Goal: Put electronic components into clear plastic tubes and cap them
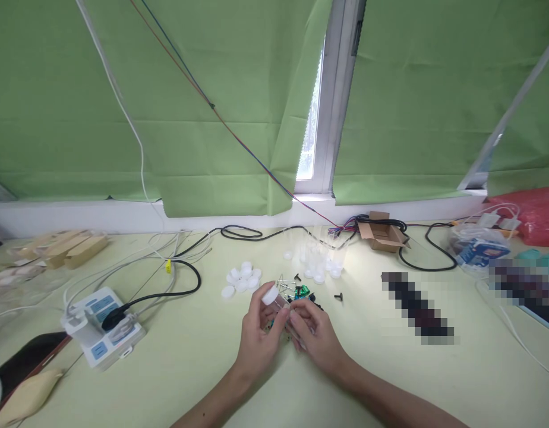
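A clear plastic vial with a white cap (270, 295) is held tilted over the table between both hands. My left hand (259, 339) is closed around its capped end, thumb in front. My right hand (316, 336) pinches the clear body lower down; whatever is inside the vial cannot be made out. Just beyond the fingers lies a small heap of green and black parts (302, 292) with thin metal pieces, partly hidden by the hands. To its right is a loose black T-shaped piece (339, 296). White caps (243, 277) are piled to the left, and clear vials (319, 264) stand behind.
On the left sits a white power strip (103, 327) with cables plugged in. An open cardboard box (381, 236) stands at the back near a looping black cable (428, 268). A red plastic bag (533, 217) is far right. Blurred dark objects lie on the right side.
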The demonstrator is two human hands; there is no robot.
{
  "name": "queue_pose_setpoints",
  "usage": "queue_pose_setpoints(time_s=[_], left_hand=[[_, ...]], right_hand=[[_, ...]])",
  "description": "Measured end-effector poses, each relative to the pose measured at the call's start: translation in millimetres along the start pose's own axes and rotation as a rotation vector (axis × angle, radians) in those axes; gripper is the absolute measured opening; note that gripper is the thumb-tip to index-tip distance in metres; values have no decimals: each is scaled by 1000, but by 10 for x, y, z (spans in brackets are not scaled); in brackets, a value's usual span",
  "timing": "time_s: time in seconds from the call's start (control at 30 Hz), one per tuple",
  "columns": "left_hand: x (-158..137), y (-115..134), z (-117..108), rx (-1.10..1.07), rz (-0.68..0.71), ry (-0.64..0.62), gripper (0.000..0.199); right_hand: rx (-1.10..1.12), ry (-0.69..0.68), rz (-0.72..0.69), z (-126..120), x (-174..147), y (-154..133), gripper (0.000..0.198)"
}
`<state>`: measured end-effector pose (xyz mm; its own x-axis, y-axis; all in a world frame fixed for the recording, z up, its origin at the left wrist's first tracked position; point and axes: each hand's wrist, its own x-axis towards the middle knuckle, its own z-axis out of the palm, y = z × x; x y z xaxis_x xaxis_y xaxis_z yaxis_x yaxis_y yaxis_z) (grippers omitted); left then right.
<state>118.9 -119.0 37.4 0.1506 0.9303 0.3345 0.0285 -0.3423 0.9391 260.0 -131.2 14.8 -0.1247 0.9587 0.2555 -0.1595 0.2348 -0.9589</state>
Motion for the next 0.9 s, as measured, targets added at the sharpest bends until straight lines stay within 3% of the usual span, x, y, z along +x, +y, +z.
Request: queue_pose_setpoints(time_s=[0.2, 0.33, 0.6, 0.9], left_hand=[[409, 270, -175, 201, 212, 172, 46], [801, 295, -246, 366, 294, 194, 47], [1381, -162, -170, 591, 394, 126, 43], [1607, -508, -75, 624, 389, 98, 44]], right_hand=[[-32, 127, 44, -5, 30, 16, 41], [-52, 85, 82, -5, 34, 79, 42], [-244, -115, -7, 10, -35, 96, 37], [-374, -163, -98, -7, -38, 25, 37]])
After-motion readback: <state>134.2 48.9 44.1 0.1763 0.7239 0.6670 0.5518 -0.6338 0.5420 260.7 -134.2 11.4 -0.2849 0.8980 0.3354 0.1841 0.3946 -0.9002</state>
